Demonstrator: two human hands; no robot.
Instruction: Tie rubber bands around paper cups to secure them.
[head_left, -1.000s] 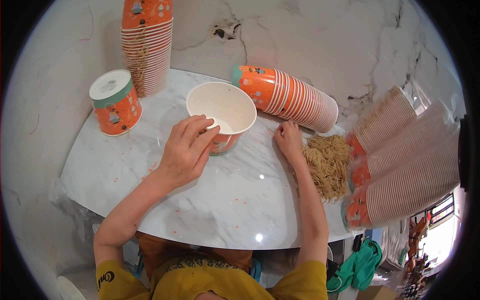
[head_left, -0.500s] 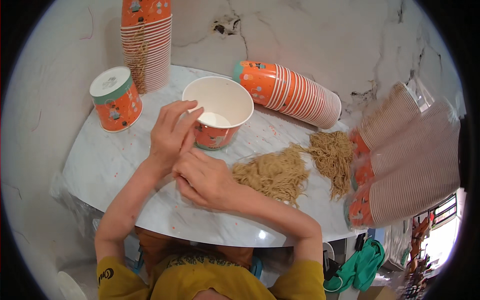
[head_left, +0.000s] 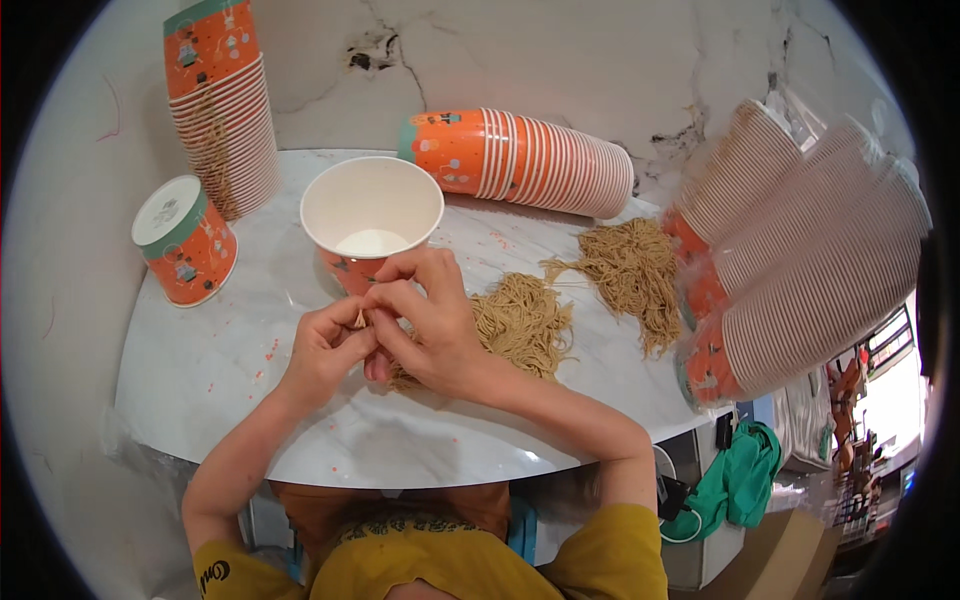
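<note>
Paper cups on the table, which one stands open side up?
The single white-lined cup just beyond both hands; the lone cup at the left stands upside down, and the rest are stacked.

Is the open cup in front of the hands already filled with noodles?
No, the open cup shows only its bare white bottom, while the noodles lie on the table beside both hands.
</note>
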